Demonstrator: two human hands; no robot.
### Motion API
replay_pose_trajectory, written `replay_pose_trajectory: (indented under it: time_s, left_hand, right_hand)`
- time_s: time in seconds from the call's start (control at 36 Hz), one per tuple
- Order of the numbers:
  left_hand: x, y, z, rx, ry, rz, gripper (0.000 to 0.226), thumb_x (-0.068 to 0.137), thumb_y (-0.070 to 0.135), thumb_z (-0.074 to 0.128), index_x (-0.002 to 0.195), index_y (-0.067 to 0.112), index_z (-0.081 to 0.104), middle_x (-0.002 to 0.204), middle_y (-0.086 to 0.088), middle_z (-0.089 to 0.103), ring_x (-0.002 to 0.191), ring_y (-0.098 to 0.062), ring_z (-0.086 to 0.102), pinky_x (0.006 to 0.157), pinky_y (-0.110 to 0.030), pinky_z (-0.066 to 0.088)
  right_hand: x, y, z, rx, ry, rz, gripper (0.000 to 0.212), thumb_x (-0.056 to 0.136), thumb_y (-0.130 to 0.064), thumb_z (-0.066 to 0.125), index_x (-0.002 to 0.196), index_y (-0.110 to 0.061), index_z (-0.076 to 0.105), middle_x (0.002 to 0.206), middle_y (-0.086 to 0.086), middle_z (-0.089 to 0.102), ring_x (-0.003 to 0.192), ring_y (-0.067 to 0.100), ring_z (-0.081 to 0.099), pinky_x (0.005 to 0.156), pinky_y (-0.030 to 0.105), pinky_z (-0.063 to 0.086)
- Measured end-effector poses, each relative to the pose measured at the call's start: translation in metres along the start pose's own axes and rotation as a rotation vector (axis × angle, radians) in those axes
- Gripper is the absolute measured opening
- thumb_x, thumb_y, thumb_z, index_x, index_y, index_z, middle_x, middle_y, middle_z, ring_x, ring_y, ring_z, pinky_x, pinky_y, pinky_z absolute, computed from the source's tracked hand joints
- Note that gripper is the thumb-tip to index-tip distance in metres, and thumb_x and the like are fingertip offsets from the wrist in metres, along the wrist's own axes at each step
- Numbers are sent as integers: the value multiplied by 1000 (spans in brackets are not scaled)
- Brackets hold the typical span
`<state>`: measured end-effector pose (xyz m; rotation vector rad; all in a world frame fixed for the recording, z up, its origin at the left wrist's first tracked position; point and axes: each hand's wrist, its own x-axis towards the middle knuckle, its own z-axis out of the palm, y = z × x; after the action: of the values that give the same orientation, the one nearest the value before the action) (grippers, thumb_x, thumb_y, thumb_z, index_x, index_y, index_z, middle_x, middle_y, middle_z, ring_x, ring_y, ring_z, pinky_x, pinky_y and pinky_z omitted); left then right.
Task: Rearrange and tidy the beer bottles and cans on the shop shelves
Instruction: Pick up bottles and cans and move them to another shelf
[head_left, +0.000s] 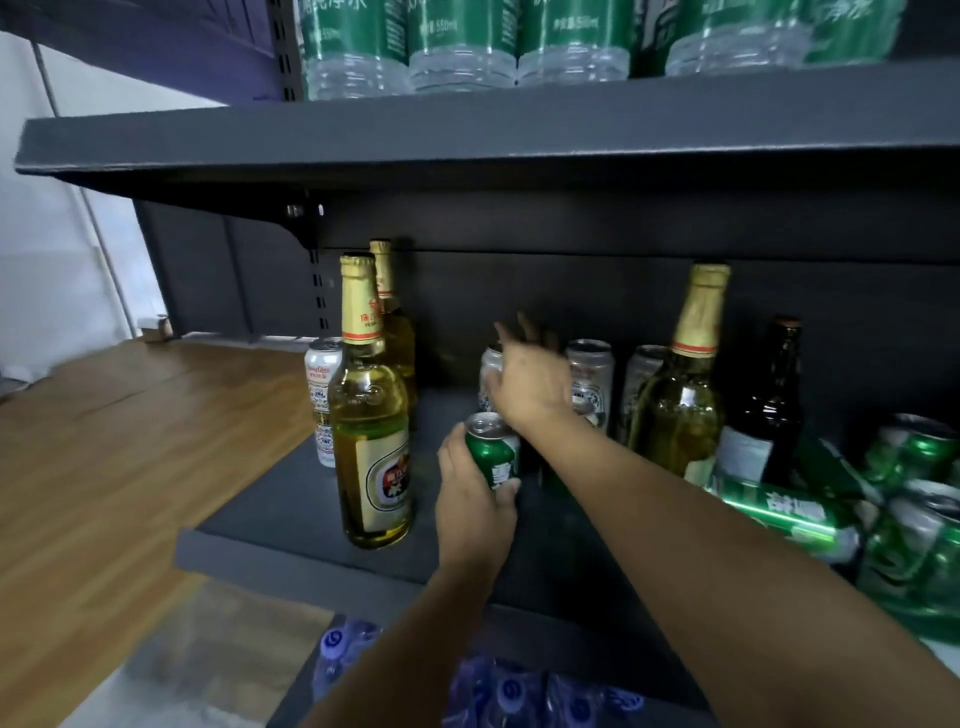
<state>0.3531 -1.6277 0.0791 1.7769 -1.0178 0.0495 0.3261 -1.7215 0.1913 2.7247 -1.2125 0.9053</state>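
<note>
My left hand (475, 499) grips a green beer can (493, 449) upright on the dark shelf (291, 519). My right hand (527, 376) reaches further back with fingers spread over a silver can (491, 371); whether it grips the can I cannot tell. To the right stand two more silver cans (589, 379), a pale beer bottle with gold foil (680, 395) and a dark brown bottle (769, 410). On the left stand two pale gold-foil bottles (371, 415) and a white patterned can (322, 400).
Green cans in torn plastic wrap (883, 504) lie heaped at the shelf's right end. Green-labelled water bottles (462, 47) fill the shelf above. Blue-capped bottles (514, 691) sit on the level below. Wooden floor (104, 467) extends to the left.
</note>
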Motion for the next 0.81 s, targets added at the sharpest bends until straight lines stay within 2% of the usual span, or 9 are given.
replay_pose_trajectory:
  time_s: [0.06, 0.17, 0.25, 0.31, 0.39, 0.47, 0.58, 0.67, 0.81]
  left_hand:
    - [5, 1, 2, -1, -1, -4, 80, 81, 10, 71, 146, 10, 24, 146, -4, 31, 130, -21, 38, 96, -16, 27]
    - [10, 5, 6, -5, -16, -46, 82, 85, 9, 66, 150, 12, 15, 153, -5, 23, 132, -27, 40, 103, -36, 34]
    - [5, 11, 13, 52, 71, -68, 90, 85, 7, 65, 153, 11, 6, 159, -8, 13, 144, -27, 21, 113, -40, 26]
    - [-3, 22, 17, 133, 197, 0, 87, 82, 10, 68, 151, 6, 16, 157, -13, 20, 145, -28, 18, 117, -42, 19]
    - [-17, 47, 27, 142, 308, 225, 68, 78, 18, 68, 138, 5, 40, 137, -17, 47, 128, -34, 42, 110, -48, 30]
    - [-36, 70, 39, 7, 49, 302, 67, 84, 39, 62, 140, 12, 37, 130, -7, 50, 122, -25, 47, 101, -43, 41]
    - [-49, 83, 64, -80, -318, 175, 102, 77, 45, 70, 152, 25, 4, 152, -2, 29, 137, -22, 32, 104, -44, 38]
    - [-47, 86, 72, -140, -303, 58, 99, 80, 33, 71, 153, 25, 6, 153, -3, 29, 137, -23, 34, 103, -40, 36]
    - [-34, 73, 66, -78, -177, -31, 88, 78, 38, 72, 150, 26, 22, 137, -3, 48, 123, -27, 50, 94, -40, 44]
  right_hand:
    - [-16, 2, -12, 101, 254, -16, 48, 96, -30, 48, 142, -22, 41, 145, 5, 41, 131, 28, 36, 102, 40, 32]
    - [-45, 12, -51, 298, 915, 0, 37, 85, -26, 51, 118, -10, 60, 101, 10, 60, 101, 25, 45, 92, 41, 27]
    - [-57, 31, -78, 427, 1111, 165, 46, 81, -31, 51, 118, -5, 57, 110, 12, 59, 111, 23, 40, 99, 39, 24]
    - [-64, 46, -91, 479, 1055, 343, 52, 84, -38, 51, 125, -6, 51, 122, 11, 55, 122, 24, 38, 105, 39, 20]
    - [-72, 71, -91, 455, 677, 514, 60, 93, -50, 49, 133, -7, 41, 134, 11, 49, 131, 27, 36, 110, 42, 19]
    - [-78, 85, -78, 574, 371, 508, 56, 88, -60, 52, 118, -13, 50, 115, 9, 61, 113, 32, 54, 97, 45, 41]
    - [-79, 84, -68, 658, 351, 524, 34, 90, -41, 60, 106, -13, 51, 105, 8, 64, 104, 33, 57, 85, 42, 48]
    - [-75, 79, -66, 669, 352, 524, 31, 91, -38, 60, 106, -13, 50, 105, 9, 64, 103, 32, 56, 85, 41, 47]
    - [-63, 68, -58, 730, 284, 485, 34, 91, -37, 60, 109, -10, 51, 106, 10, 61, 104, 31, 58, 90, 45, 47]
